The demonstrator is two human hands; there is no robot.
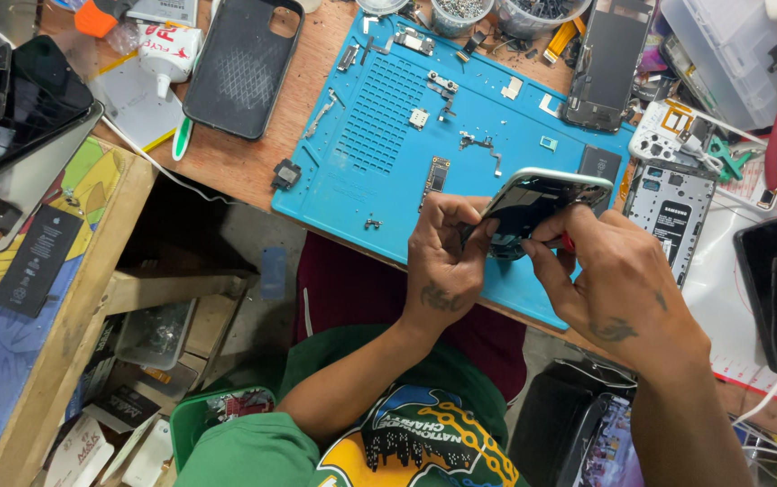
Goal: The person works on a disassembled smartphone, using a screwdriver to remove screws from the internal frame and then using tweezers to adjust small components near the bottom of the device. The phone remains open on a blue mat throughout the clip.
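Observation:
My left hand [442, 261] and my right hand [609, 275] both grip an opened phone body [537, 203] with a pale green frame, held tilted just above the near edge of the blue repair mat [379, 135]. A bit of red handle shows under my right fingers, mostly hidden. Small phone parts, a slim circuit board [437, 173] and screws lie scattered on the mat beyond my hands.
A black phone case [242, 65] and a white glue tube [167, 50] lie at the back left. A phone back shell [671, 212] sits right of the mat, and a black phone [772, 289] on a white cable is at far right. Screens are stacked on the left shelf.

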